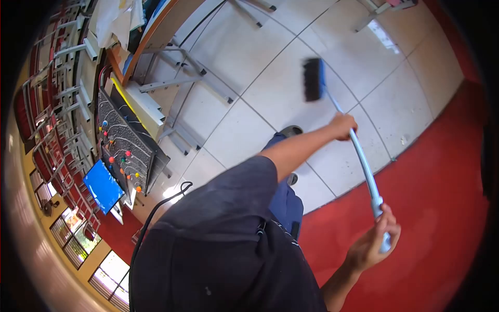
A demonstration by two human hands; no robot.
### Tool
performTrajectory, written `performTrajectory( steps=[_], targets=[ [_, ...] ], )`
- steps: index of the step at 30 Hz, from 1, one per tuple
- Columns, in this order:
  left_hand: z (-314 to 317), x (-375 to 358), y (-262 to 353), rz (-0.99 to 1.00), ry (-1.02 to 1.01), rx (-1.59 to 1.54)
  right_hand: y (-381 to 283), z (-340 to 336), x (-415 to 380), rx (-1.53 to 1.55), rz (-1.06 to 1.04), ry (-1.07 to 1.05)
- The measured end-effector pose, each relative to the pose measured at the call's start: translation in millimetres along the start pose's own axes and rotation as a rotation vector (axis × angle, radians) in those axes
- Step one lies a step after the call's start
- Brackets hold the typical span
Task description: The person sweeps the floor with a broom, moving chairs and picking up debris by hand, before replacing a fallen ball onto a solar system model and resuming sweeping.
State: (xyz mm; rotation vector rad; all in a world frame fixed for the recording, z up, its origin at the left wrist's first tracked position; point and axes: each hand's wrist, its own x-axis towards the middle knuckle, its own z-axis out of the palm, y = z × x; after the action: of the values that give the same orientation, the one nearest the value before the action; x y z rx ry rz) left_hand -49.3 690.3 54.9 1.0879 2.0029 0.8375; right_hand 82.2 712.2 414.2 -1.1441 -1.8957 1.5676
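"Two hands on one broom: what are the fingers doing?"

"Both sets are clenched. The right hand (pixel 375 240) wraps the top end of the pale blue handle (pixel 364 166), fingers (pixel 387 229) curled round it. The left hand (pixel 344 126) grips it further down, arm stretched out."

"And the broom itself?"

"It runs from the hands out over the white floor tiles (pixel 260 99). Its dark brush head (pixel 313 79) is at the far end, blurred, so I cannot tell whether the bristles touch the tiles."

"What could go wrong from here?"

"The nearest hazard looks like the person's own shoe (pixel 291 130), just beside the line of the handle. A stroke drawn back towards the body could catch it. With the right hand so near the handle's tip, a hard pull might also slip it free."

"Further out?"

"Metal bench legs (pixel 200 67) splay across the tiles to the left. A wide sweep that way could knock the brush head against them. Beyond the bench (pixel 156 36), a dark panel studded with coloured knobs (pixel 127 151) leans near a blue board (pixel 103 186). A jolt there might tip either one."

"Anything closer to the body?"

"A black cable (pixel 156 213) loops beside the torso. I judge it could snag an elbow on a big backswing."
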Motion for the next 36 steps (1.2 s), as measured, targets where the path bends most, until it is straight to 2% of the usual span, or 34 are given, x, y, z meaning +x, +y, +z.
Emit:
performTrajectory(
  steps=[2,3,5,6,7,9,10,12,13,15,16,17,18,19,20,21,23,25,27,29,31,32,33,35,36],
  targets=[
    [15.2,25.3,47.0,0.132,-0.118,0.038,-24.7,-23.8,4.8,-0.022,-0.160,-0.023],
    [-13.7,25.6,86.9,0.118,-0.186,0.031,-36.2,-40.7,6.6,-0.035,-0.231,-0.029],
    [-45.3,27.3,132.0,0.132,-0.104,-0.014,-58.3,-103.8,29.6,0.160,-0.277,0.099],
    [-57.0,21.5,139.6,0.203,0.086,-0.050,-64.4,-134.0,40.0,0.401,-0.255,0.130],
    [-68.9,13.1,141.5,0.270,0.271,-0.091,-65.6,-143.2,54.0,0.570,-0.261,0.063],
    [-99.9,-0.9,123.9,0.261,0.604,-0.127,-38.4,-108.2,65.4,0.363,-0.173,0.227],
    [-115.8,-6.9,107.6,0.180,0.579,-0.042,-10.4,-79.9,71.1,0.352,-0.162,0.133],
    [-118.0,-13.0,59.9,-0.115,0.713,0.155,54.2,-26.2,79.7,0.268,0.146,0.068],
    [-115.3,-10.3,19.9,-0.154,0.648,0.375,71.5,-3.4,89.2,0.389,0.269,-0.014],
    [-91.5,21.6,-7.7,-0.272,0.430,0.562,98.0,17.4,106.9,0.412,0.183,-0.131],
    [-88.9,31.3,-22.4,-0.330,0.291,0.667,87.0,6.3,122.2,0.300,0.193,-0.103],
    [-62.1,56.3,-20.9,-0.211,0.222,0.545,67.8,-14.0,131.3,0.185,0.222,-0.073],
    [-34.2,85.1,5.8,-0.157,0.208,0.263,52.3,-49.4,145.0,0.087,0.234,-0.007],
    [-5.2,117.2,40.3,-0.068,0.325,0.205,36.4,-79.7,166.7,-0.007,0.219,0.059],
    [3.9,146.1,93.7,-0.100,0.236,0.101,14.3,-98.4,181.7,0.003,0.142,0.097],
    [13.3,170.3,124.4,-0.042,0.212,-0.011,-8.2,-111.5,192.5,0.008,0.079,0.136],
    [-16.0,200.3,184.0,0.222,0.201,0.055,-52.7,-118.5,217.2,-0.110,-0.152,0.047],
    [-50.2,223.2,218.2,0.311,0.149,-0.005,-83.5,-122.7,241.4,0.016,-0.287,0.164],
    [-111.6,228.3,234.9,0.356,0.222,0.009,-104.9,-147.8,261.2,0.233,-0.381,0.076],
    [-165.1,236.4,216.9,0.371,0.273,0.029,-115.9,-147.9,280.2,0.456,-0.335,-0.056],
    [-221.2,250.3,158.8,0.356,0.377,0.150,-106.2,-102.6,298.8,0.534,-0.137,0.038],
    [-248.5,261.6,118.2,0.312,0.379,0.239,-92.9,-70.7,311.5,0.569,-0.038,0.084],
    [-283.8,271.3,77.9,0.253,0.283,0.393,-67.2,-31.4,324.2,0.668,-0.021,0.083],
    [-356.8,293.5,-10.5,0.133,0.183,0.421,-24.5,64.9,352.5,0.730,0.061,0.037],
    [-387.2,305.4,-52.2,0.101,0.174,0.556,-13.9,115.6,373.1,0.645,0.135,0.010]
  ],
)
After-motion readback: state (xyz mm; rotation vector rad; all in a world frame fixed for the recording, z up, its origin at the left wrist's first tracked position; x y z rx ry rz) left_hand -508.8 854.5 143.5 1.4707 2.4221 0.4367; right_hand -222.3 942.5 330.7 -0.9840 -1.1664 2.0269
